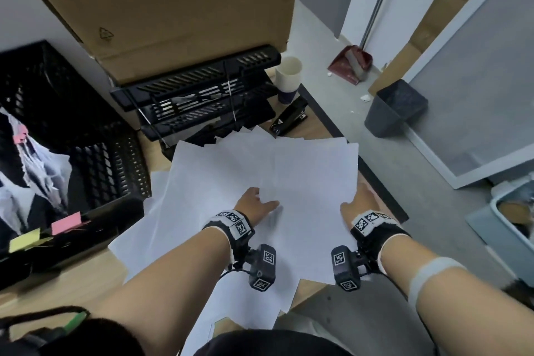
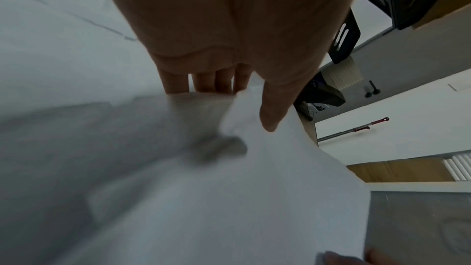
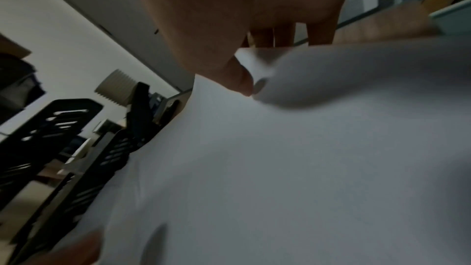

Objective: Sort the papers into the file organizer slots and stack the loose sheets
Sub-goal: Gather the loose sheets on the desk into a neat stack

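Several loose white sheets [image 1: 303,176] lie fanned out over the wooden desk in front of me. My left hand [image 1: 254,202] pinches the left edge of the top sheet [image 2: 254,188], thumb [image 2: 270,120] on top and fingers [image 2: 203,82] tucked beneath. At that sheet's right edge my right hand [image 1: 357,204] holds it the same way; in the right wrist view the thumb [image 3: 239,82] presses the paper [image 3: 305,148] with the fingers behind it. A black tiered file organizer [image 1: 202,89] stands just beyond the sheets, some paper showing in its trays.
A large cardboard box [image 1: 173,9] sits over the organizer. A black mesh crate [image 1: 95,147] with sticky notes stands on the left. A black stapler [image 1: 289,120] and a paper cup [image 1: 287,75] are right of the organizer. The desk edge [image 1: 381,182] runs close to my right hand.
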`<state>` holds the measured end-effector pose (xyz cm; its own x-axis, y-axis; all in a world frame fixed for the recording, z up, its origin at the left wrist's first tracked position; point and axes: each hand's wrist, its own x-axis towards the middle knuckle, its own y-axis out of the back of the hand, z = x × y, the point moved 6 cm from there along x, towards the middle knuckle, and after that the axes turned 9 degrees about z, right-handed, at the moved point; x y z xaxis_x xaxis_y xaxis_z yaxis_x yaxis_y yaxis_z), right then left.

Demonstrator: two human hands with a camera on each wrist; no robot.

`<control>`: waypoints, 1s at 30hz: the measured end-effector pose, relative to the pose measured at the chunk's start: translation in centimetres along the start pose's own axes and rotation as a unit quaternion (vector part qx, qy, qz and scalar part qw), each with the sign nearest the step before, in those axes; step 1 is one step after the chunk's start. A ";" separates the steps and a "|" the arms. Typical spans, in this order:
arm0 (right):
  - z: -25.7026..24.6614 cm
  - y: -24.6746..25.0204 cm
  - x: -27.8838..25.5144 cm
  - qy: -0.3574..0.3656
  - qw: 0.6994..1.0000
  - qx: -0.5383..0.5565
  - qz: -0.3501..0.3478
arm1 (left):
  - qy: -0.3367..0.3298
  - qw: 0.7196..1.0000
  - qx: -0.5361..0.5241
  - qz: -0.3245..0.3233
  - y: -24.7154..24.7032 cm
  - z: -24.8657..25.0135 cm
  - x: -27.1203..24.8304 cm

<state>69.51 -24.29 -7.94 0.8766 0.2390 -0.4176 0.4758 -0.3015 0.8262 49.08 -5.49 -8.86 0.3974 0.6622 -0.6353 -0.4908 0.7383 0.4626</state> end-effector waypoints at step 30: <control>-12.5 -9.5 -3.9 0.205 0.962 -0.052 -0.173 | 0.146 0.959 -0.116 0.212 8.8 -8.5 -1.5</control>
<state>60.69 -10.87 -9.43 0.5546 0.6591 -0.5079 0.7056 -0.0490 0.7069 37.61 -1.11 -9.10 -0.0938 0.8082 -0.5814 -0.7331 0.3391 0.5896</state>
